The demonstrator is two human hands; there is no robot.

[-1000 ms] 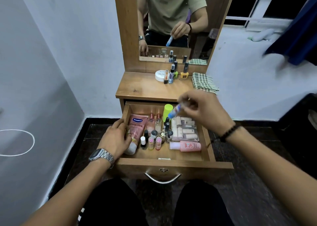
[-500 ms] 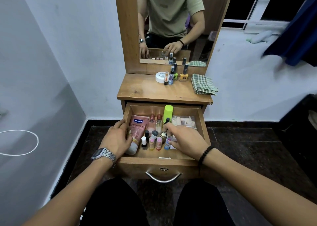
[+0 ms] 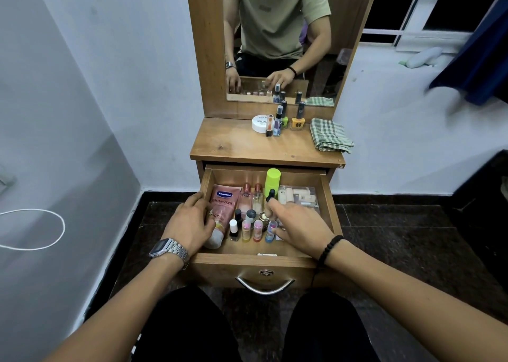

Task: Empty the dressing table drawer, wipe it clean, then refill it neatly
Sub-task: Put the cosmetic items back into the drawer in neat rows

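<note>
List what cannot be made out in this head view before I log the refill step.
- Right hand: its fingers cover whatever lies under them in the wooden drawer; grip unclear.
- Clear plastic pouch: near part hidden by that hand; contents too small to identify.
- Pink Vaseline tube: left hand covers its lower left part.
- White round jar on the tabletop: label too small to read.

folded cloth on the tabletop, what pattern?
Green-and-white check, on the folded cloth; head view shows it best.
</note>
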